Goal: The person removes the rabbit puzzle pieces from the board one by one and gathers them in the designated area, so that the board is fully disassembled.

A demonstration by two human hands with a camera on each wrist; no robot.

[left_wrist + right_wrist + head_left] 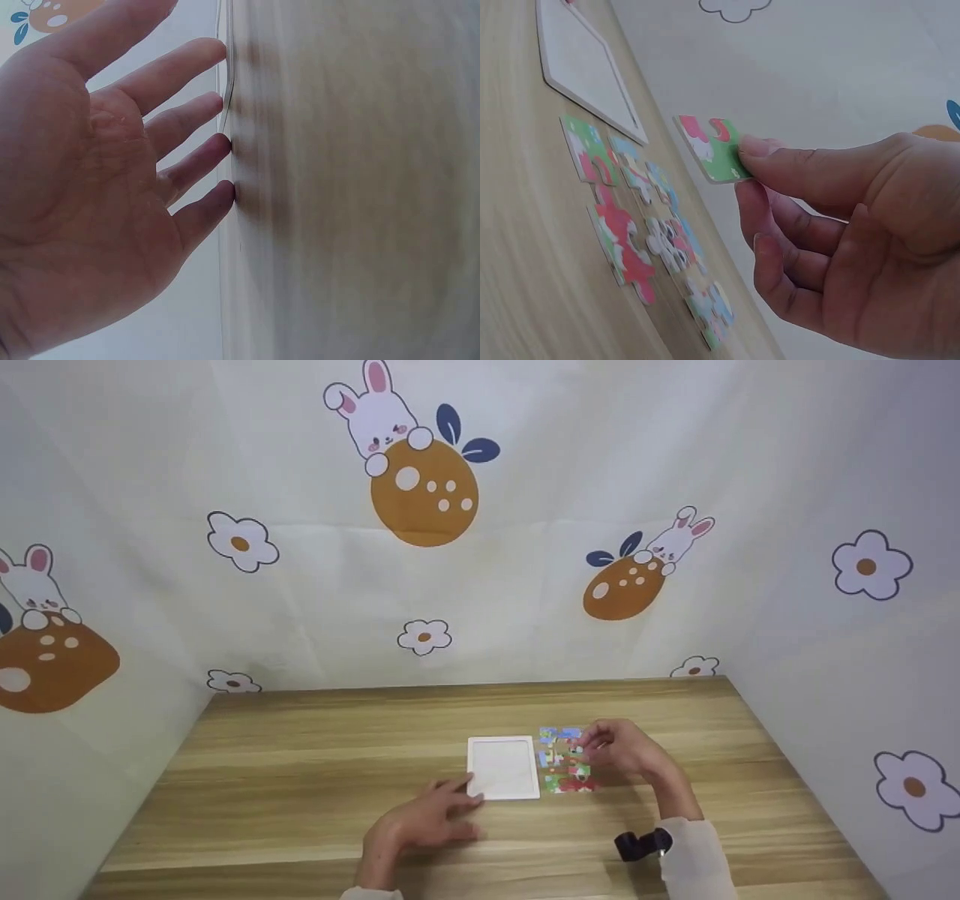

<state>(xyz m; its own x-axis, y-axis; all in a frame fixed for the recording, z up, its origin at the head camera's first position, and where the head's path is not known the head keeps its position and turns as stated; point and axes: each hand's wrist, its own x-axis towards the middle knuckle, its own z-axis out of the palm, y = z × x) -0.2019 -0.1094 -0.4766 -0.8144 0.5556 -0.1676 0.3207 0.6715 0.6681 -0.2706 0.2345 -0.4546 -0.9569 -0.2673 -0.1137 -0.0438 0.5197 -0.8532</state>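
Between thumb and fingers, my right hand [855, 217] pinches a green puzzle piece [718, 154] with pink and red patches, raised over the table. Below it in the right wrist view lie several loose puzzle pieces [622, 244], printed in green, red and blue. A white puzzle frame [535, 769] lies flat to the left of those pieces, its inside bare. My left hand [431, 814] has its fingers spread at the frame's lower left corner, fingertips right at the edge. In the left wrist view its palm shows with nothing in it.
The wooden table [315, 757] reaches back to a pale curtain [525, 577] printed with rabbits, oranges and flowers, which also runs along both sides. A black device [637, 846] is strapped at the right wrist, by the light sleeve.
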